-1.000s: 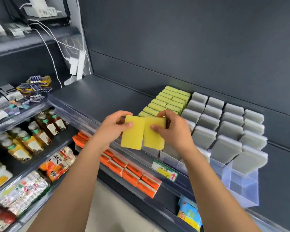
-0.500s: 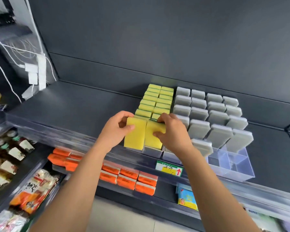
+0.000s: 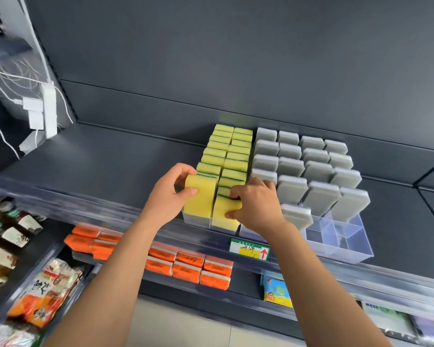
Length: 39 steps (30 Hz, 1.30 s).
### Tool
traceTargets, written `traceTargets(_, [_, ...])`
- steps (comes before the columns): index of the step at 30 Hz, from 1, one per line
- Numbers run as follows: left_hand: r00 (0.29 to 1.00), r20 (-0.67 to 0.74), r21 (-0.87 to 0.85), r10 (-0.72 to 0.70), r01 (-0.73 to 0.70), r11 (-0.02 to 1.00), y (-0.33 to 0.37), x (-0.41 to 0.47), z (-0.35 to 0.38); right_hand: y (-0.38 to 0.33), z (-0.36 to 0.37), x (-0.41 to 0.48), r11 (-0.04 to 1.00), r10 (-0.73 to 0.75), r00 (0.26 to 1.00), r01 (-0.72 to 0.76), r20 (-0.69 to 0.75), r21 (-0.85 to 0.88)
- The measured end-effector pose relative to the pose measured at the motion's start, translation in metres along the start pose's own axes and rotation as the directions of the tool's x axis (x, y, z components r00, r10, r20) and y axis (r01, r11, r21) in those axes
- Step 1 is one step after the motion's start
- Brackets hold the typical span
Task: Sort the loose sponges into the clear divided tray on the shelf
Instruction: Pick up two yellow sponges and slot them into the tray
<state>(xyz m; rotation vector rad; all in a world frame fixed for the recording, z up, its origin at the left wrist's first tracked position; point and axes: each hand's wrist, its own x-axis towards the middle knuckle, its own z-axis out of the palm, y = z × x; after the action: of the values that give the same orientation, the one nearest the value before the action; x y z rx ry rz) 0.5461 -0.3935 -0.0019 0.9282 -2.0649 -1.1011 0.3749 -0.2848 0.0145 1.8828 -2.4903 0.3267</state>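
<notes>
The clear divided tray (image 3: 346, 249) stands on the dark shelf, with two rows of yellow sponges (image 3: 229, 156) at its left and several rows of grey sponges (image 3: 316, 171) to the right. My left hand (image 3: 169, 194) grips a yellow sponge (image 3: 199, 196) upright in the front slot of the leftmost row. My right hand (image 3: 257, 204) pinches a second yellow sponge (image 3: 224, 215) standing in the front slot of the row beside it. Both sponges sit partly down inside the tray. The front right compartments hold nothing.
A green and yellow price label (image 3: 249, 248) hangs on the shelf's clear front rail. Orange packets (image 3: 186, 267) lie on the shelf below, bottles (image 3: 13, 234) and snack bags (image 3: 45, 291) to the lower left. White cables and adapters (image 3: 39, 111) hang at the upper left.
Both hands moved forward and down, carrying the two yellow sponges from in front of the tray into its front left slots. The camera came closer and turned right.
</notes>
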Motion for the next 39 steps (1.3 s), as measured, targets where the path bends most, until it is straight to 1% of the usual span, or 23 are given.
traceTargets(5, [0.996,0.077,0.126,0.042,-0.052,0.991,0.000,0.001,-0.007,-0.007,0.012,-0.002,0.997,-0.006,0.990,-0.005,-0.141,-0.078])
traceTargets(8, [0.991,0.047,0.217,0.123,-0.130,0.967,0.003,0.001,-0.002,-0.006,0.014,-0.004,0.995,-0.021,0.986,0.004,-0.167,-0.103])
traceTargets(10, [0.988,0.031,0.274,0.154,-0.157,0.949,0.004,0.002,0.003,-0.005,0.015,-0.006,0.991,-0.039,0.984,0.016,-0.173,-0.130])
traceTargets(13, [0.990,0.073,0.253,0.120,-0.135,0.958,0.003,0.002,0.001,-0.006,0.014,-0.008,0.986,-0.047,0.984,0.019,-0.170,-0.164])
traceTargets(16, [0.987,0.147,0.265,0.059,-0.097,0.959,0.002,0.006,-0.011,-0.010,0.014,-0.009,0.978,-0.051,0.976,0.006,-0.211,-0.209])
traceTargets(18, [0.990,0.114,0.339,0.079,-0.113,0.934,0.004,0.007,-0.011,-0.013,0.016,-0.010,0.977,-0.049,0.970,-0.003,-0.237,-0.214])
traceTargets(21, [0.985,0.032,0.427,0.170,-0.167,0.889,0.007,0.003,0.003,-0.014,0.016,-0.013,0.979,-0.039,0.964,-0.016,-0.262,-0.204])
traceTargets(23, [0.980,0.048,0.420,0.196,-0.197,0.886,0.005,0.001,0.005,-0.014,0.015,-0.014,0.975,-0.057,0.959,-0.007,-0.276,-0.223])
traceTargets(25, [0.981,0.055,0.413,0.185,-0.192,0.891,0.001,0.001,0.000,-0.012,0.014,-0.015,0.973,-0.078,0.957,0.011,-0.280,-0.232])
traceTargets(28, [0.978,-0.043,0.466,0.203,-0.160,0.870,-0.004,-0.001,0.001,-0.010,0.013,-0.015,0.966,-0.098,0.961,0.029,-0.259,-0.258])
traceTargets(29, [0.975,-0.053,0.469,0.215,-0.166,0.868,-0.004,-0.003,0.005,-0.011,0.013,-0.014,0.966,-0.100,0.961,0.032,-0.257,-0.257])
traceTargets(31, [0.975,-0.014,0.442,0.221,-0.192,0.876,-0.003,-0.003,0.010,-0.013,0.014,-0.014,0.971,-0.092,0.960,0.028,-0.264,-0.236])
traceTargets(32, [0.979,0.022,0.424,0.202,-0.192,0.885,-0.003,-0.002,0.008,-0.013,0.014,-0.013,0.973,-0.084,0.959,0.020,-0.271,-0.231])
traceTargets(35, [0.981,0.173,0.396,0.086,-0.149,0.906,-0.006,0.002,-0.009,-0.014,0.016,-0.013,0.973,-0.067,0.957,0.000,-0.283,-0.229])
traceTargets(36, [0.977,0.204,0.393,0.062,-0.140,0.909,-0.009,0.001,-0.012,-0.013,0.016,-0.013,0.974,-0.063,0.956,-0.003,-0.285,-0.225])
traceTargets(39, [0.979,0.191,0.459,0.073,-0.155,0.875,-0.012,-0.003,-0.003,-0.014,0.017,-0.013,0.977,-0.048,0.956,-0.016,-0.291,-0.212])
